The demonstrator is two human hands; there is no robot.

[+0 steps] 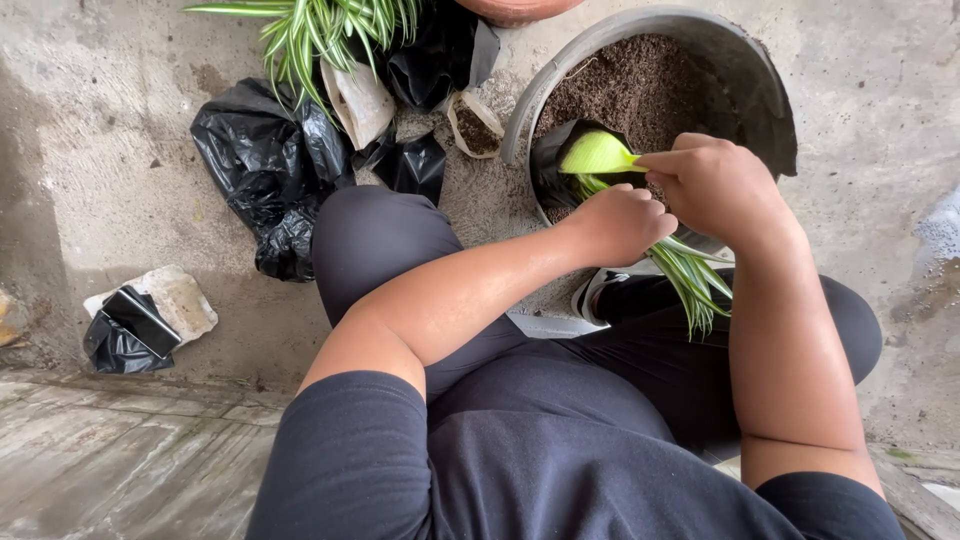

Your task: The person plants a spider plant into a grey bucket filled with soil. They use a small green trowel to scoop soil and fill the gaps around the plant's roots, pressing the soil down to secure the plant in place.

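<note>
Spider plant cutting (690, 275), striped green and pale, held right of centre of the frame, just at the lower rim of a grey basin (760, 75) full of brown soil (640, 85). Long axis slanted: root end up and to the left, hidden inside the hands, leaf tips down and to the right, hanging over the dark trouser leg (850, 330).

Left hand (620, 222) clenched around the base of the cutting, fingers curled tight, also touching the mouth of a small black nursery bag (552, 160) that sits in the basin. Right hand (715, 185) just above and to the right, grip closed in a pinch on the handle of a yellow-green scoop (598, 153). Blade of the scoop pointing left, lying over the open bag, touching or nearly touching its edge; cannot tell which. Both hands touching each other, so equally near to the plant base; only the left one really holding it. Bag opening lies up and to the left from the clenched hand, very near.

Elsewhere: crumpled black plastic bags (260, 165) on the concrete floor (110, 130) in the upper left, a bigger spider plant (320, 30) at the top edge, two small filled bags (475, 125) beside it, a pale stone (180, 298) with another black bag at the left edge.
</note>
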